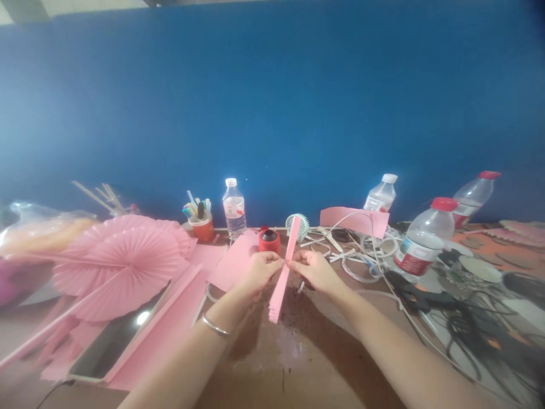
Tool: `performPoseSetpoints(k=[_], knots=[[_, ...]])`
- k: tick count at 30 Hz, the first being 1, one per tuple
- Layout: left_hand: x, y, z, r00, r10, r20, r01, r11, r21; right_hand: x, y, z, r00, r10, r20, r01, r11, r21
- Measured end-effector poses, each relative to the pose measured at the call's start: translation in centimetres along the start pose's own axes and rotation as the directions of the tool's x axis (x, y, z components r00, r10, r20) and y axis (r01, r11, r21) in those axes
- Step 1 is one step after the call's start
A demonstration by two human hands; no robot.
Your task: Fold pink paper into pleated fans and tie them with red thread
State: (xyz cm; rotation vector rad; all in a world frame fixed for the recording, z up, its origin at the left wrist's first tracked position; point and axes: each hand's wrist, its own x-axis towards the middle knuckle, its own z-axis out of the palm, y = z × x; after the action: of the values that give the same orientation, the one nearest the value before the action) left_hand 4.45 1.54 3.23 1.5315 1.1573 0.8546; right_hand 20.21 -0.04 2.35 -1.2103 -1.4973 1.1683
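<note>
A narrow strip of pleated pink paper, folded into a tight stack, is held up in front of me, tilted with its top to the right. My left hand pinches its middle from the left side. From the right, my right hand pinches the same spot, the fingertips of both hands nearly meeting. Anything thin between the fingertips is too small to make out. Just behind the strip stand a small red round container with a dark top and a pale green mini fan.
Left are round pleated pink paper fans, a dark tablet-like device, pink sheets and an orange cup of pens. A water bottle stands behind. Right are cables, more bottles and a glue gun-like black tool.
</note>
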Motion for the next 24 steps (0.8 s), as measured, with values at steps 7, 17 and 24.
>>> performPoseSetpoints(k=[7,17,24], knots=[[0.2,0.7,-1.3,0.996,0.003,0.093,-0.006,1.000,0.028,0.4,0.9,-1.7,0.988,-0.019,0.155,0.021,1.000,-0.011],[-1.7,1.6,-0.4,0.820,0.015,0.572,-0.161,0.965,0.207,0.4,-0.6,-3.2,0.969,-0.160,0.190,0.224,0.893,-0.391],[-1.6,0.0,0.1,0.835,-0.039,0.549,-0.274,0.836,0.476,-1.0,-3.0,-3.3,0.865,-0.253,0.433,0.496,0.552,-0.670]])
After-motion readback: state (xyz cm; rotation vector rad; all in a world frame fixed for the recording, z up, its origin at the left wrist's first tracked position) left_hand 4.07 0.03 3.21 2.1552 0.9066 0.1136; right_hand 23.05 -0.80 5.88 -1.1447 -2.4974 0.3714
